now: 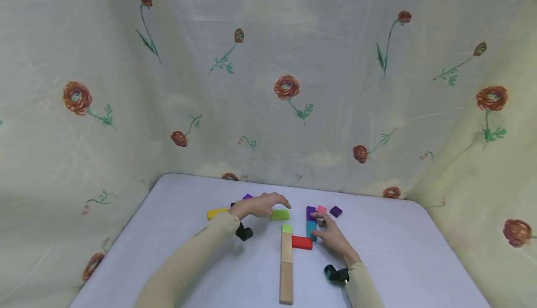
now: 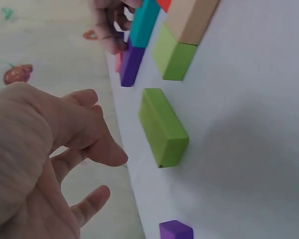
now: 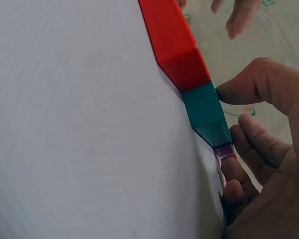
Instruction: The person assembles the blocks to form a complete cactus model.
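Observation:
My left hand hovers above a lime green block, its fingers spread and bent and holding nothing. In the left wrist view a gap shows between that hand and the green block. My right hand is at a teal block and the purple block lined up beyond it. Its thumb is at the teal block's side, and its fingertips reach the purple block; contact is partly hidden. A red block lies crosswise between the teal block and a wooden block.
Another wooden block continues the row toward me, with a small lime cube at its far end. Pink and dark purple blocks lie behind my right hand. A yellow block lies left, near a purple one.

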Demonstrator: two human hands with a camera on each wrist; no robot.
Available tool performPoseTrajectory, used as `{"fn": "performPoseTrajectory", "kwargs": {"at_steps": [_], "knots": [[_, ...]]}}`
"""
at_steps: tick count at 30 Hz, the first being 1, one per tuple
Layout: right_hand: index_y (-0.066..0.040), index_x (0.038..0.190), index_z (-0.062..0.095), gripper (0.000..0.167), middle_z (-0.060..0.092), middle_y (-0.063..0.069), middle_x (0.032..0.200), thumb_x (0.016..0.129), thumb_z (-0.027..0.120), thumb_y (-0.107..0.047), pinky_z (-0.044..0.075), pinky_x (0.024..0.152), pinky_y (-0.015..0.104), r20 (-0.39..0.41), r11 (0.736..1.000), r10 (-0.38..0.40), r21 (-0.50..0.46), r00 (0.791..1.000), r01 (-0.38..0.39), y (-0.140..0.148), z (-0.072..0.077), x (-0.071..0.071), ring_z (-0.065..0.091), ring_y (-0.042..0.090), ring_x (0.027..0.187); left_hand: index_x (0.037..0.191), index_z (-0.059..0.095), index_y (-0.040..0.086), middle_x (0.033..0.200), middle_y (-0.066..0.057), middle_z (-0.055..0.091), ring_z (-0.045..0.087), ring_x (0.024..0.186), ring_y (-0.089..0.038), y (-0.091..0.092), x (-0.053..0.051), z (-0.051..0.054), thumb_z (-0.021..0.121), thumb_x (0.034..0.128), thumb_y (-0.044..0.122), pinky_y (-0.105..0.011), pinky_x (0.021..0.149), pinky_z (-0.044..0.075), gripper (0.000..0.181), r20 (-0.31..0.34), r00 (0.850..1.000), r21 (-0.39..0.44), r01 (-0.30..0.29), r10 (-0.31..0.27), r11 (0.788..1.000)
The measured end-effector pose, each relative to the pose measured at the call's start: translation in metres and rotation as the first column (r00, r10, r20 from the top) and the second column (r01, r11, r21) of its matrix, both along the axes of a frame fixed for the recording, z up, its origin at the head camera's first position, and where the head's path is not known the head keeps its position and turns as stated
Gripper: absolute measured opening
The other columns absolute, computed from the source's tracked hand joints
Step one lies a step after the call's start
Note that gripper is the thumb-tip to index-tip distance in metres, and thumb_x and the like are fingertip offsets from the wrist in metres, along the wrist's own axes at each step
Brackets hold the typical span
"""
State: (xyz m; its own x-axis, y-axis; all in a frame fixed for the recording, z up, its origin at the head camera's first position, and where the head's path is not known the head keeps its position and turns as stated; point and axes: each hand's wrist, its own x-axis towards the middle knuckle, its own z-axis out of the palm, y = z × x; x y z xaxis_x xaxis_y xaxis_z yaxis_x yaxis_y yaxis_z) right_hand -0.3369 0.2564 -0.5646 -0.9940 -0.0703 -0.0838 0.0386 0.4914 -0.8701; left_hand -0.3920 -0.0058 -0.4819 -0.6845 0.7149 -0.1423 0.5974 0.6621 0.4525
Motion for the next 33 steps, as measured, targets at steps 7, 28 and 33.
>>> {"fn": "performPoseTrajectory", "kwargs": {"at_steps": [7, 28, 33], "knots": [[-0.015, 0.137, 0.048, 0.057, 0.043, 0.012, 0.142, 0.084, 0.067, -0.006, 0.038, 0.102, 0.054, -0.014, 1.000, 0.002, -0.001, 1.000, -0.002, 0.000, -0.001, 0.000, 0.039, 0.033, 0.126, 0.133, 0.059, 0.022, 0.143, 0.004, 0.051, 0.037, 0.140, -0.018, 0.008, -0.008, -0.013, 0.054, 0.0864, -0.010, -0.051, 0.116, 0.022, 0.057, -0.037, 0.999, -0.082, 0.030, -0.033, 0.996], [-0.013, 0.137, 0.048, 0.056, 0.044, 0.014, 0.141, 0.085, 0.065, -0.004, 0.040, 0.101, 0.052, -0.023, 1.000, 0.010, -0.011, 1.000, -0.010, -0.003, 0.004, 0.006, 0.040, 0.035, 0.125, 0.132, 0.059, 0.026, 0.144, 0.003, 0.046, 0.045, 0.127, -0.017, 0.019, -0.016, -0.013, 0.069, 0.0839, 0.007, -0.045, 0.108, 0.038, 0.053, -0.049, 0.999, -0.234, -0.002, -0.009, 0.972], [-0.014, 0.137, 0.047, 0.056, 0.043, 0.014, 0.142, 0.085, 0.065, -0.004, 0.041, 0.101, 0.052, -0.022, 1.000, 0.011, -0.008, 1.000, -0.011, -0.001, 0.003, 0.005, 0.040, 0.035, 0.126, 0.130, 0.061, 0.022, 0.136, 0.002, 0.052, 0.050, 0.117, -0.015, 0.018, -0.019, -0.012, 0.077, 0.0809, 0.017, -0.039, 0.102, 0.043, 0.052, -0.044, 0.999, -0.231, -0.039, 0.030, 0.972]]}}
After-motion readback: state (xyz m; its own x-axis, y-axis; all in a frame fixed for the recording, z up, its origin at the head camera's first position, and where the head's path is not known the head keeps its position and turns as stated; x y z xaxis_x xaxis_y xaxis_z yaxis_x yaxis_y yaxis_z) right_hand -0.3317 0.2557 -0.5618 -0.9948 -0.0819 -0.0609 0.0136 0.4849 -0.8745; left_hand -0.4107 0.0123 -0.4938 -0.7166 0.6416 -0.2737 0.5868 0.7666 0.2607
